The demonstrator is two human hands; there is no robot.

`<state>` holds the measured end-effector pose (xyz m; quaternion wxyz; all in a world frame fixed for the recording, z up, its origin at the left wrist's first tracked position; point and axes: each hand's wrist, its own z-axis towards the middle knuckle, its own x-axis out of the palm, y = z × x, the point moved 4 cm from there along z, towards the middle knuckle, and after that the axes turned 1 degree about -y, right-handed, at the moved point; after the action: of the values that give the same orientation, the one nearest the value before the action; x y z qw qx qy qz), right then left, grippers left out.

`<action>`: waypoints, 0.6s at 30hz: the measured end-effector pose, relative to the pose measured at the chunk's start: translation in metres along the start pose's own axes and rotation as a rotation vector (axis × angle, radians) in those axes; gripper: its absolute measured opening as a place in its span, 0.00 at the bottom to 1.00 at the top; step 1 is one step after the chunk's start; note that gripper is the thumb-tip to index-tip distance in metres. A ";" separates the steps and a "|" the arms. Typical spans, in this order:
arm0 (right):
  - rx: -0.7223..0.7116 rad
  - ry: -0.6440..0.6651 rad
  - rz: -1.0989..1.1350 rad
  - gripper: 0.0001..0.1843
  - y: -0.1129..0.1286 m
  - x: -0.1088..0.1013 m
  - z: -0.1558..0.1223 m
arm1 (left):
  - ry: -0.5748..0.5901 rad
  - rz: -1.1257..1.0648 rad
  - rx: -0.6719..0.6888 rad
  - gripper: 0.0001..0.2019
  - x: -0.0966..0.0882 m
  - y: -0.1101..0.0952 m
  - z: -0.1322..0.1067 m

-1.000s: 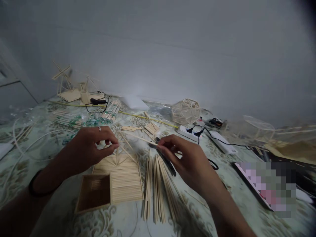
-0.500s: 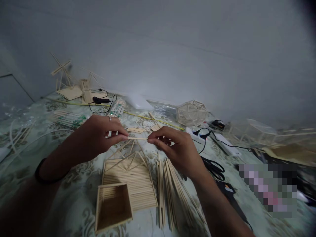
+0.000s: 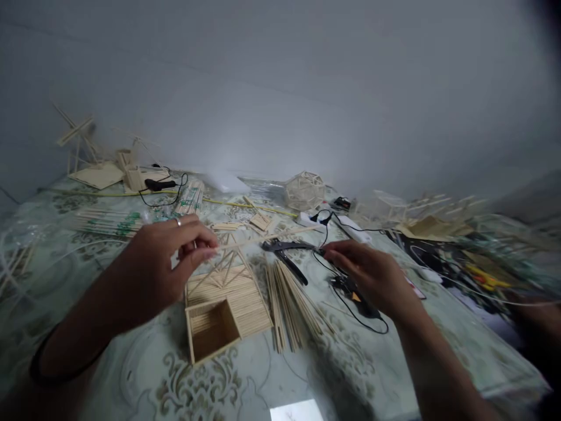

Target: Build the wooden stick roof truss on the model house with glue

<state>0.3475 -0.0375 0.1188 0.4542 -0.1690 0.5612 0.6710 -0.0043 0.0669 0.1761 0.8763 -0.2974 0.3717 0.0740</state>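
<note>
My left hand (image 3: 175, 251) pinches one end of a thin wooden stick (image 3: 245, 240) that points to the right. My right hand (image 3: 363, 269) has its fingers closed on one handle of dark pliers (image 3: 280, 248); their jaws lie near the stick, and I cannot tell whether they touch it. Below the left hand lies a flat panel of wooden sticks (image 3: 249, 304), with a small open wooden box (image 3: 214, 330) at its near side and a frame of thin sticks (image 3: 228, 266) at its far end. A loose bundle of sticks (image 3: 293, 310) lies beside the panel.
Wooden models (image 3: 100, 174) stand at the back left, near packed sticks (image 3: 109, 222). A round stick lattice (image 3: 304, 191) stands at the back. A white power strip (image 3: 355, 228) and a black cable (image 3: 372, 330) lie to the right. Another person's hand (image 3: 537, 318) shows at the right edge.
My right hand has let go of the stick, moved right and taken hold of the pliers. My left hand keeps the stick. The view has shifted to the right.
</note>
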 end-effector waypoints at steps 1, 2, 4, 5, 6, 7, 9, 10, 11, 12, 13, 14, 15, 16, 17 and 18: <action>0.037 0.062 -0.049 0.20 -0.014 0.002 -0.007 | 0.022 -0.048 -0.022 0.07 0.004 -0.010 -0.006; 0.072 0.119 -0.100 0.19 -0.028 0.004 -0.015 | 0.065 -0.105 -0.063 0.07 0.012 -0.021 -0.013; 0.121 0.205 -0.169 0.16 -0.051 0.009 -0.027 | 0.229 -0.262 -0.135 0.08 0.039 -0.045 -0.031; 0.136 0.222 -0.188 0.14 -0.061 0.011 -0.033 | 0.327 -0.321 -0.184 0.08 0.057 -0.056 -0.042; 0.148 0.233 -0.201 0.13 -0.070 0.013 -0.037 | 0.419 -0.369 -0.233 0.07 0.077 -0.064 -0.054; 0.158 0.238 -0.208 0.11 -0.078 0.016 -0.041 | 0.538 -0.425 -0.272 0.05 0.099 -0.072 -0.068; 0.177 0.264 -0.220 0.09 -0.093 0.022 -0.048 | 0.744 -0.528 -0.352 0.03 0.143 -0.079 -0.096; 0.184 0.282 -0.221 0.08 -0.099 0.026 -0.051 | 0.768 -0.569 -0.403 0.03 0.161 -0.079 -0.108; 0.189 0.301 -0.219 0.07 -0.105 0.031 -0.054 | 0.759 -0.617 -0.438 0.05 0.177 -0.077 -0.118; 0.193 0.317 -0.216 0.06 -0.110 0.035 -0.056 | 0.709 -0.652 -0.482 0.06 0.190 -0.074 -0.125; 0.195 0.330 -0.209 0.06 -0.115 0.038 -0.057 | 0.692 -0.711 -0.530 0.10 0.201 -0.071 -0.130; 0.195 0.337 -0.200 0.06 -0.119 0.041 -0.059 | 0.653 -0.768 -0.581 0.15 0.209 -0.069 -0.133; 0.193 0.341 -0.189 0.06 -0.122 0.043 -0.060 | 0.608 -0.812 -0.626 0.19 0.214 -0.067 -0.132; 0.190 0.343 -0.175 0.06 -0.125 0.043 -0.060 | 0.563 -0.837 -0.654 0.22 0.217 -0.066 -0.129; 0.185 0.344 -0.158 0.07 -0.126 0.043 -0.059 | 0.522 -0.845 -0.668 0.24 0.218 -0.066 -0.124; 0.179 0.344 -0.137 0.07 -0.128 0.041 -0.058 | 0.494 -0.839 -0.669 0.25 0.219 -0.066 -0.118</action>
<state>0.4114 -0.0786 -0.0058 0.4092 -0.2777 0.6751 0.5474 0.1031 -0.0753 -0.0100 0.5767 -0.6878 0.3717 -0.2373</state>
